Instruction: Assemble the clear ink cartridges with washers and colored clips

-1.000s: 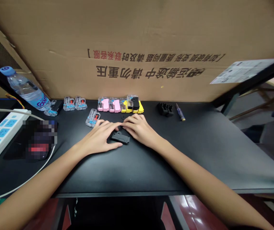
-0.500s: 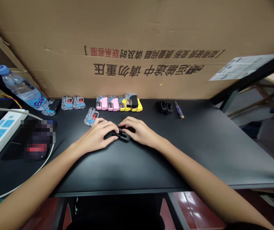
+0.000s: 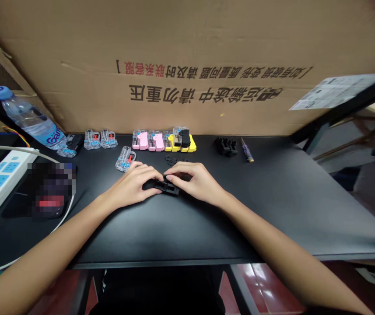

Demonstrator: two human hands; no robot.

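Note:
A small black slotted part (image 3: 170, 188) lies at the middle of the black table. Gripping its left end between thumb and fingers is my left hand (image 3: 135, 183). My right hand (image 3: 195, 181) is at its upper side, with thumb and index finger pinched together; what sits between those fingertips is too small to make out. Several small black rings (image 3: 171, 161) lie just beyond my hands. A clear case with a red piece (image 3: 125, 159) rests beyond my left fingers.
Pink cases (image 3: 156, 141), yellow cases (image 3: 191, 144) and clear cases (image 3: 109, 138) line the cardboard (image 3: 207, 39). A black part (image 3: 226, 147) and a screwdriver (image 3: 247, 151) lie right. Left are a bottle (image 3: 33, 120), power strip (image 3: 1, 183) and white cable (image 3: 71, 205).
My right hand has shifted slightly right and its fingers have drawn up from the black part, showing more of the small rings. My left hand keeps its hold.

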